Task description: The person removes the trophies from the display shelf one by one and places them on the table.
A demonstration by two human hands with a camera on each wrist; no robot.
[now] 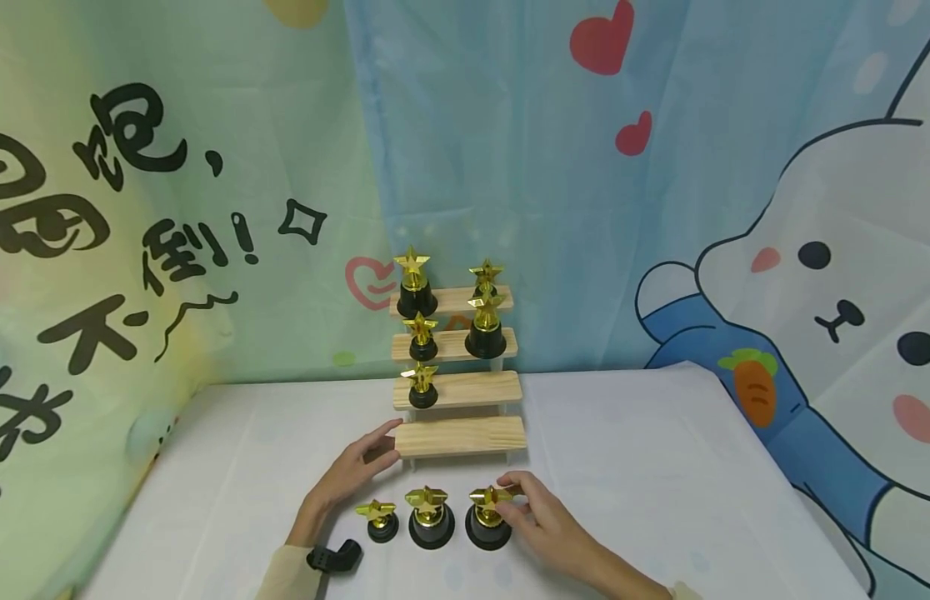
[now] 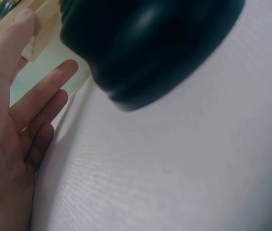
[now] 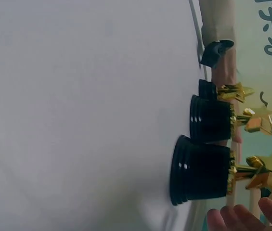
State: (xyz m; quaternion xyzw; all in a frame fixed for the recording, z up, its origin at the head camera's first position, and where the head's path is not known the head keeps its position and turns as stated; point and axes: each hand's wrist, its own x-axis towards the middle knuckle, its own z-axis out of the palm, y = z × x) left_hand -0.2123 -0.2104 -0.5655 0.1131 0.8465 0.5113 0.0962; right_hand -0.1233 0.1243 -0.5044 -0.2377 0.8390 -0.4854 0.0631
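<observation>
Pinching right grip (image 1: 543, 512) on glossy gold star trophy (image 1: 488, 518), left grip (image 1: 356, 471) slack.

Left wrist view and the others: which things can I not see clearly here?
- Left wrist: a blurred dark base fills the top; which trophy cannot be told.
- Right wrist: right hand cut off by the bottom edge.
- Head: the top-right trophy is partly hidden by the one in front.

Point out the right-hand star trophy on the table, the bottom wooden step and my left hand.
right-hand star trophy (image 1: 487, 527), head view, black base.
bottom wooden step (image 1: 465, 436), head view, top board.
left hand (image 1: 354, 472), head view, back of hand.
</observation>
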